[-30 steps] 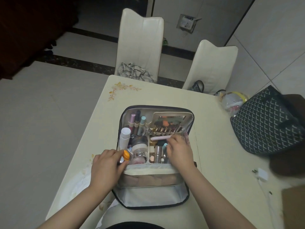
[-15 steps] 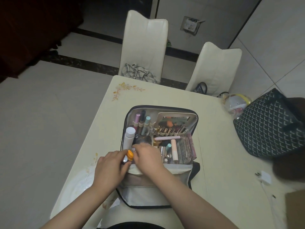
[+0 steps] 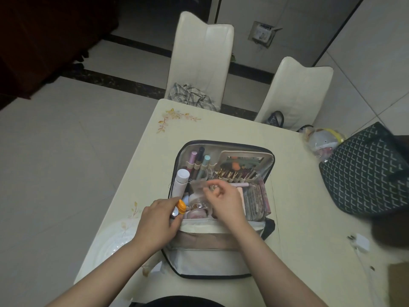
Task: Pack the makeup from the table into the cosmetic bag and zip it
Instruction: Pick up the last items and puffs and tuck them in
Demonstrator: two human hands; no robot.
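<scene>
Head view, near to far. Left hand [image 3: 155, 227] sits at the 9 o'clock near corner of the cosmetic bag [image 3: 219, 258], fingers clamped on a small silver tube with an orange cap [image 3: 182, 206], same hold as a second ago. Right hand [image 3: 223, 201] has crossed from the 3 o'clock side of the bag to its middle and lifted; fingers now pinch a clear, motion-blurred item [image 3: 199, 185] just above the jars. Can't tell exactly what it is, maybe a lid or small clear case.

Bag lies open on the counter [image 3: 298, 196], lid standing at 12 o'clock with pencils [image 3: 200, 161] in its loops. White bottle [image 3: 182, 181] upright at the left wall, flat pink packets [image 3: 256, 200] at 3 o'clock.

Read: she's reshuffling contents to make room, not adding from the counter. Bag looks nearly full; the tube and the clear item still need seating, then zip.

Further out: patterned dark bag [image 3: 367, 173] at 2 o'clock, white charger [image 3: 361, 242] at 4 o'clock.
</scene>
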